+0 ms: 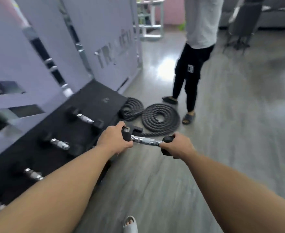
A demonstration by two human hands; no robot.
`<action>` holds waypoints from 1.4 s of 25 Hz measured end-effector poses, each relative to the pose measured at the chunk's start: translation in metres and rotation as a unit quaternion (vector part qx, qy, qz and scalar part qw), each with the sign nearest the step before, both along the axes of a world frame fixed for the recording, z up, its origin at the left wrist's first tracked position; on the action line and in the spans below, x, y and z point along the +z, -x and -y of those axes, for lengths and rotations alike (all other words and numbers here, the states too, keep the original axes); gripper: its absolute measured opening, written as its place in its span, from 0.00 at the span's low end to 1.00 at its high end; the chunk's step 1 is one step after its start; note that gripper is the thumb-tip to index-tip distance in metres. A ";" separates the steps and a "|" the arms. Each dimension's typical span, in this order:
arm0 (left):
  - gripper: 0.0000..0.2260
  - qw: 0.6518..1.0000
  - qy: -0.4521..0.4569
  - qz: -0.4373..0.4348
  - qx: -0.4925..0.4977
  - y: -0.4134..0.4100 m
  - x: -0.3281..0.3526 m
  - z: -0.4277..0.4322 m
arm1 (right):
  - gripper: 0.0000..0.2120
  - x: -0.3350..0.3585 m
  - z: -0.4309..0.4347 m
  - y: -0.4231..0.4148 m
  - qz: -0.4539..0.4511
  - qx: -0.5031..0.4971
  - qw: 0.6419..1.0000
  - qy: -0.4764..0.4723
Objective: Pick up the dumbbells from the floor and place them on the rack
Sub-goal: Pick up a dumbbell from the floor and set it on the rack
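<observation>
We can't see much of the dumbbell's (pixel 146 141) black heads: our left hand (pixel 115 139) wraps over the left one, our right hand (pixel 177 145) covers the right one, both closed tight around the ends. Only the chrome handle shows clearly between them. We hold it in the air above the grey floor (pixel 155 182), long axis running across from hand to hand, the left end a touch higher and farther from us. A second black block just beyond the left hand is hard to read. Left of our left hand, the black rack (pixel 91 101) carries a row of dumbbells (pixel 85 118), blurred, the nearest one cut off at the frame edge. Beyond the hands lie coiled battle ropes (pixel 161 119). A bystander (pixel 191 64) stands past them, cut off above the torso.
</observation>
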State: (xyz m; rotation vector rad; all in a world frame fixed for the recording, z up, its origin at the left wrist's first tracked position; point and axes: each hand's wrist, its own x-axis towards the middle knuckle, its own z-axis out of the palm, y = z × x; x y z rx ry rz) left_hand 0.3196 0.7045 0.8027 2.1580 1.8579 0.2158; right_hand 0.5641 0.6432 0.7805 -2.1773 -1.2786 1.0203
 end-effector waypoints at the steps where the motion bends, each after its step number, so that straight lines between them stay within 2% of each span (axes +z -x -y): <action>1: 0.27 0.999 -0.003 -0.007 0.033 0.034 0.013 0.018 | 0.24 0.010 0.003 0.032 -0.001 0.031 1.000 -0.004; 5: 0.31 0.986 0.012 -0.027 0.165 0.168 0.040 0.100 | 0.26 0.027 0.024 0.166 -0.029 0.147 0.989 0.007; 10: 0.37 0.945 0.045 -0.030 0.323 0.324 0.049 0.223 | 0.30 0.014 0.087 0.337 -0.071 0.272 0.958 0.056; 14: 0.33 0.916 0.075 -0.034 0.393 0.424 0.048 0.306 | 0.40 -0.019 0.158 0.454 -0.114 0.307 0.940 0.094; 18: 0.32 0.906 0.086 -0.048 0.412 0.541 0.037 0.379 | 0.33 -0.033 0.230 0.576 -0.145 0.324 0.924 0.141; 22: 0.30 0.911 0.089 -0.042 0.400 0.662 0.018 0.421 | 0.31 -0.057 0.282 0.700 -0.182 0.268 0.928 0.186; 27: 0.30 0.933 0.113 -0.025 0.341 0.793 -0.029 0.424 | 0.36 -0.108 0.337 0.834 -0.219 0.143 0.934 0.243; 33: 0.31 0.966 0.129 -0.054 0.219 0.840 -0.105 0.380 | 0.39 -0.186 0.357 0.893 -0.274 -0.040 0.922 0.270; 35: 0.32 0.970 0.136 -0.057 0.195 0.845 -0.130 0.367 | 0.37 -0.208 0.356 0.902 -0.274 -0.085 0.919 0.271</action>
